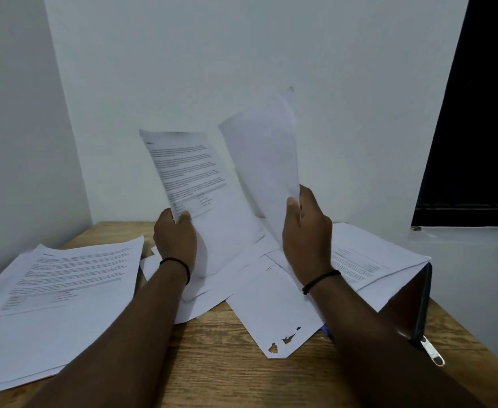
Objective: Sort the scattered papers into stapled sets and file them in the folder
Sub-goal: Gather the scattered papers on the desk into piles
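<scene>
- The stack of papers [62,293] lies at the left of the wooden table [227,357]; its near corner is cut by the picture edge, and its print is too blurred to read.
- The left hand [175,240] is raised above the table and pinches a printed sheet [192,178] by the lower edge, thumb in front.
- Loose sheets [274,307] lie scattered in the middle; 1 has torn holes near its corner.
- The right hand [306,231] grips a curled blank sheet [267,160], upright, near the wall.
- The folder [409,307] at the right is mostly hidden under papers; its zipper hangs at the table edge.
</scene>
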